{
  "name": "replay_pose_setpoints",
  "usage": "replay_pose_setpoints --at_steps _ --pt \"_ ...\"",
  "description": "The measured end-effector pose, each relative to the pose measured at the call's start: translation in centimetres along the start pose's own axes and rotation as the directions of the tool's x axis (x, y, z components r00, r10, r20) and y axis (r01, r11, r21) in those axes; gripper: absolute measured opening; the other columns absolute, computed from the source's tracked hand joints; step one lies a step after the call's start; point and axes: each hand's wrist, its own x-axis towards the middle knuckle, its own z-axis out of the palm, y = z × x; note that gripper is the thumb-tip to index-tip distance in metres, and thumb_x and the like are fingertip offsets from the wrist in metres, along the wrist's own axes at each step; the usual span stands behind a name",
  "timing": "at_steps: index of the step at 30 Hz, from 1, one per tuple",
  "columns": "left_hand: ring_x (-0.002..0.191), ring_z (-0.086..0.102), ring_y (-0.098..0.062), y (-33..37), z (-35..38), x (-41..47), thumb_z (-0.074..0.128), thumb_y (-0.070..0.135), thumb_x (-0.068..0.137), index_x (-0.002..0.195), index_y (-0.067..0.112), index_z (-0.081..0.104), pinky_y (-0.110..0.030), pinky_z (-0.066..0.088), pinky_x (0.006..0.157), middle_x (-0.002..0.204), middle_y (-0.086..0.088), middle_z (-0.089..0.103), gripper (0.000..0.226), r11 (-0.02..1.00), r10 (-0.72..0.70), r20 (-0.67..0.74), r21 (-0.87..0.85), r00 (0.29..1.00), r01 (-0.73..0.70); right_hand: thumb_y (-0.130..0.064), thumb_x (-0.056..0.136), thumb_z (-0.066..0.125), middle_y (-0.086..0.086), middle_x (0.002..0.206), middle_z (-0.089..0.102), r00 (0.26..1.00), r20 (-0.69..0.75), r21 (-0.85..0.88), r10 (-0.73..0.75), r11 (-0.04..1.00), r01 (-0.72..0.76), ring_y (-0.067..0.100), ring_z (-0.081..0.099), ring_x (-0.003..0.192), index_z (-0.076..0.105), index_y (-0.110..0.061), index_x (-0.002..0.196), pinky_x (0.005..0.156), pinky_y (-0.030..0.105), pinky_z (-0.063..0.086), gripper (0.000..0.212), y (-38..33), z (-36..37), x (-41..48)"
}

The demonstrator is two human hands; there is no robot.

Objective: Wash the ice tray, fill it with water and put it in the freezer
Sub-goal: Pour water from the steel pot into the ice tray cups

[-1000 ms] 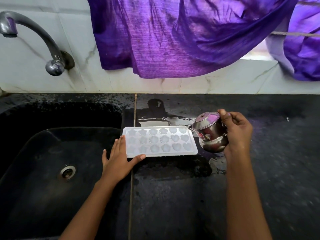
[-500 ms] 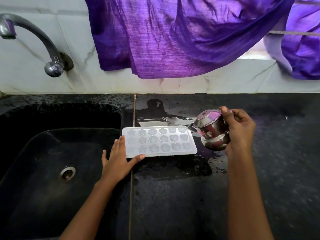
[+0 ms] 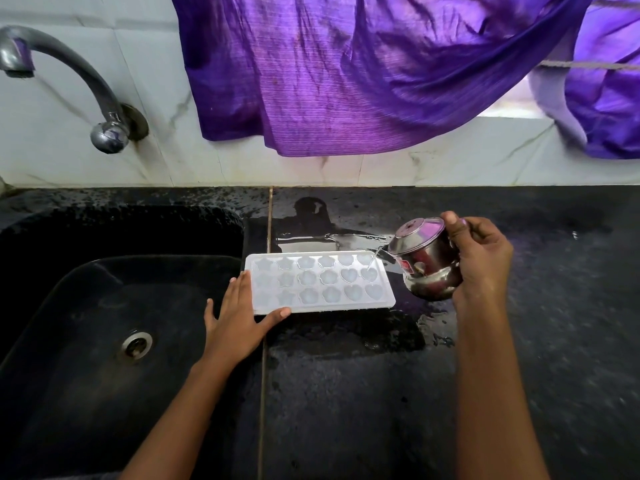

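Note:
A white ice tray (image 3: 318, 281) with star, flower and heart cells lies flat on the black counter, just right of the sink. My left hand (image 3: 239, 317) rests open against its near left corner, fingers spread and thumb along the front edge. My right hand (image 3: 479, 258) grips a small steel pot (image 3: 426, 261), tilted toward the tray's right end. A thin stream of water runs from the pot's rim into a heart cell at the tray's right end.
A black sink (image 3: 86, 306) with a round drain (image 3: 136, 344) lies to the left, under a curved metal tap (image 3: 76, 84). Puddles (image 3: 346, 237) sit on the black counter (image 3: 554, 341) behind and beside the tray. A purple cloth (image 3: 346, 71) hangs over the white tiled wall.
My right hand has lifted the pot slightly and tipped it further, and a thin stream now falls into the tray. My left hand and the tray stay where they were.

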Motion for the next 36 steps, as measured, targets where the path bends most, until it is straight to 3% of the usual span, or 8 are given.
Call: replay_pose_setpoints --at_steps 6,11,17,24,30,36 --pt "0.145 -0.006 -0.008 0.2 -0.2 -0.1 0.032 0.082 0.068 0.15 0.021 -0.005 -0.048 -0.007 0.115 0.16 0.005 0.001 0.109 0.999 -0.004 0.002 0.04 1.0 0.004 -0.021 0.076 0.075 -0.017 0.052 0.062 1.0 -0.005 0.011 0.002 1.0 -0.002 -0.006 0.053 0.05 0.06 -0.021 0.065 0.049 0.011 0.045 0.018 0.0 0.0 -0.1" --pt "0.145 -0.006 -0.009 0.5 -0.8 0.3 0.036 0.082 0.072 0.15 0.018 -0.002 -0.049 -0.007 0.115 0.16 0.003 0.002 0.108 0.991 -0.016 0.016 0.129 1.0 0.014 -0.024 0.075 0.075 -0.008 0.069 0.064 0.998 -0.031 0.056 0.052 0.997 -0.05 -0.003 0.057 0.057 0.06 -0.021 0.069 0.053 0.015 0.049 0.016 0.0 -0.2 -0.1" --pt "0.145 -0.008 -0.012 1.5 -0.7 0.4 0.023 0.092 0.052 0.15 0.014 -0.005 -0.047 -0.007 0.115 0.16 0.0 -0.003 0.129 0.993 -0.035 0.027 0.112 0.999 0.032 -0.024 0.075 0.074 -0.001 0.08 0.068 0.991 -0.003 0.109 0.135 0.985 -0.134 0.013 0.062 0.078 0.061 -0.018 0.072 0.07 0.028 0.055 0.014 0.3 0.1 -0.2" --pt "0.146 -0.005 -0.011 1.4 -0.2 0.0 0.027 0.089 0.053 0.15 0.015 -0.004 -0.045 -0.005 0.116 0.16 0.001 0.0 0.126 0.997 -0.049 -0.031 0.054 0.998 0.051 -0.023 0.074 0.076 -0.008 0.067 0.069 0.994 0.034 0.056 0.104 0.993 -0.106 0.01 0.062 0.072 0.063 -0.021 0.066 0.058 0.018 0.051 0.015 0.2 0.9 -0.5" --pt "0.146 -0.003 -0.011 1.4 -0.1 -0.1 0.026 0.089 0.054 0.15 0.015 -0.002 -0.045 -0.005 0.115 0.16 0.0 0.002 0.125 0.998 -0.045 -0.042 0.049 0.998 0.047 -0.023 0.074 0.075 -0.003 0.072 0.064 0.995 0.055 0.003 0.086 0.996 -0.087 0.009 0.058 0.068 0.061 -0.021 0.068 0.06 0.022 0.05 0.015 0.1 1.4 -0.9" --pt "0.146 -0.004 -0.01 1.5 -0.2 -0.2 0.026 0.088 0.054 0.151 0.015 -0.002 -0.043 -0.006 0.116 0.16 0.001 0.002 0.124 0.998 -0.034 -0.041 0.05 0.999 0.037 -0.026 0.073 0.076 -0.008 0.07 0.064 0.994 0.057 -0.039 0.093 0.995 -0.09 -0.004 0.057 0.057 0.062 -0.018 0.074 0.051 0.014 0.047 0.016 0.0 1.8 -1.1"
